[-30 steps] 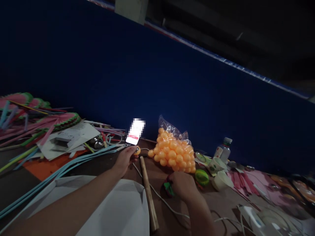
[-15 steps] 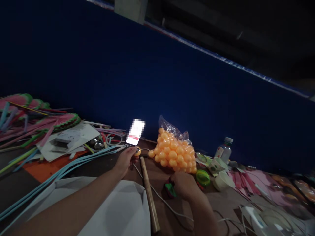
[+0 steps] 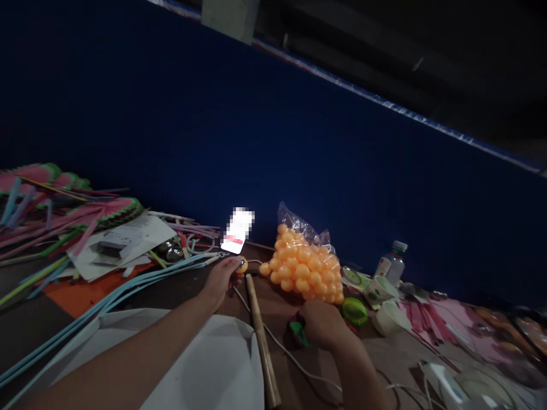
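- Left hand [image 3: 223,279] pinches a round, glossy orange ball [image 3: 243,266] with a silvery patch, left of the clear bag [image 3: 291,218].
- Right hand [image 3: 322,324] curls at a green-and-dark-red piece [image 3: 299,334], near side of the bag; I cannot tell its grip.

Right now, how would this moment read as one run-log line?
left hand: holds orange ball | right hand: on green-and-red item, grip unclear | between: wooden stick | beyond: clear bag of orange balls
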`<act>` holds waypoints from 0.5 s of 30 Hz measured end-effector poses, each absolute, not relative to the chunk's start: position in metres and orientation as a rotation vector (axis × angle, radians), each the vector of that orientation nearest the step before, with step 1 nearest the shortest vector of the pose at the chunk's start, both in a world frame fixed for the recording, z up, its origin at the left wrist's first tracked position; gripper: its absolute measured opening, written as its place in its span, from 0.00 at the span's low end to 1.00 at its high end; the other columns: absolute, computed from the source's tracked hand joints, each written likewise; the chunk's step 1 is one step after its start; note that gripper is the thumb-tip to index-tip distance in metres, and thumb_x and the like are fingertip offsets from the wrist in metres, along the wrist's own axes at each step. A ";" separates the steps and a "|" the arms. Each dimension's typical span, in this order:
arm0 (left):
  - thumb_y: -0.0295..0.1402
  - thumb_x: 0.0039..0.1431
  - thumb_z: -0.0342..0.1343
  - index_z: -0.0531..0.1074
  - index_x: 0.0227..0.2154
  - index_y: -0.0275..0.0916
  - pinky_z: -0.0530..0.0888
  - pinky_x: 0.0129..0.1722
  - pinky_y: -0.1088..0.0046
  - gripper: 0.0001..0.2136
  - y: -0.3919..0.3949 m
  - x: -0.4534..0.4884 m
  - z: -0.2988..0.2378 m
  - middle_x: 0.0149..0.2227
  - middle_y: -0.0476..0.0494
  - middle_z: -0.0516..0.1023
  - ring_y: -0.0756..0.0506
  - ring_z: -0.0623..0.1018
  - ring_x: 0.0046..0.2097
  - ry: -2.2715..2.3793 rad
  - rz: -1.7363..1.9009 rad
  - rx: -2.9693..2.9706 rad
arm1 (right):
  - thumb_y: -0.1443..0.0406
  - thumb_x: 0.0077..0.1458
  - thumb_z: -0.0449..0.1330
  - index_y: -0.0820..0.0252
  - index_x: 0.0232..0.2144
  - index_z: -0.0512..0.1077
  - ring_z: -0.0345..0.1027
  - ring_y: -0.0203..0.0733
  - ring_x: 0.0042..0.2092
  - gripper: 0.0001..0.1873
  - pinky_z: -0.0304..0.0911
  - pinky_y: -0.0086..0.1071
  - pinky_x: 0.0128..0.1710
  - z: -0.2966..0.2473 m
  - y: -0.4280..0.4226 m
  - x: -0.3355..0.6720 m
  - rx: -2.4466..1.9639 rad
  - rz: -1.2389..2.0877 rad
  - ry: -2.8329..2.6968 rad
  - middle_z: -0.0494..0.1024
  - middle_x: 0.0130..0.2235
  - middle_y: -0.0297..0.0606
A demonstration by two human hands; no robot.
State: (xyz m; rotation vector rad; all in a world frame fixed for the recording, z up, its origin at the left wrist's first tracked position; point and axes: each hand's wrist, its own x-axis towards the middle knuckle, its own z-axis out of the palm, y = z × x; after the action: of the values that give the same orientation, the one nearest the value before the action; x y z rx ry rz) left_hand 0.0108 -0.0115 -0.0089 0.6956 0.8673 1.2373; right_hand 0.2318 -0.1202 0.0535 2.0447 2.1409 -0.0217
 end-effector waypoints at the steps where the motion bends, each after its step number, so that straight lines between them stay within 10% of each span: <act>1: 0.37 0.48 0.62 0.74 0.34 0.34 0.69 0.22 0.80 0.12 -0.012 0.011 -0.009 0.27 0.48 0.75 0.53 0.72 0.24 0.865 1.238 0.701 | 0.76 0.40 0.56 0.59 0.21 0.75 0.70 0.47 0.29 0.11 0.58 0.34 0.25 0.053 -0.121 0.233 2.043 -0.025 2.137 0.75 0.25 0.44; 15: 0.36 0.48 0.62 0.74 0.35 0.34 0.69 0.21 0.80 0.12 -0.011 0.011 -0.010 0.28 0.47 0.75 0.53 0.73 0.24 0.875 1.241 0.692 | 0.68 0.49 0.58 0.55 0.29 0.76 0.69 0.43 0.33 0.07 0.52 0.31 0.28 0.056 -0.130 0.242 2.322 -0.099 2.116 0.77 0.30 0.39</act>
State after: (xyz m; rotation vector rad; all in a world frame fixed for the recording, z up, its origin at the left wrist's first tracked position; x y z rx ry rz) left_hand 0.0111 -0.0110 -0.0096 0.6924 0.8748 1.2410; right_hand 0.2417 -0.1301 0.0557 2.3216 2.1158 -0.0987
